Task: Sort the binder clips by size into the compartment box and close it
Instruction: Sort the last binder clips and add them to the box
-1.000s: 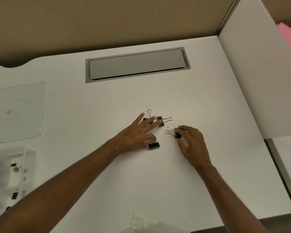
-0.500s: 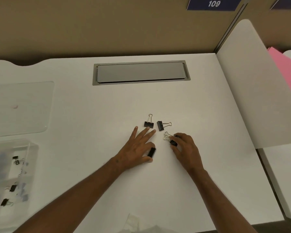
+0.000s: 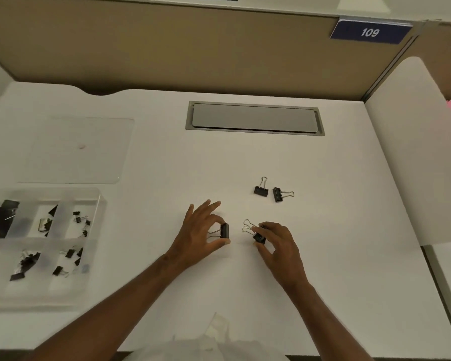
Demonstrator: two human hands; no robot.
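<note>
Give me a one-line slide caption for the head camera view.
Left hand and right hand each pinch a binder clip; two more clips wait on the desk.

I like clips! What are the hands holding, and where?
Left hand pinches a clip by its black body; right hand pinches another clip likewise.

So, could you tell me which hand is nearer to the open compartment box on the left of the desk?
Left. The left hand, pinching a binder clip, sits closer to the compartment box; the right hand, pinching another clip, is farther off to the right.
</note>
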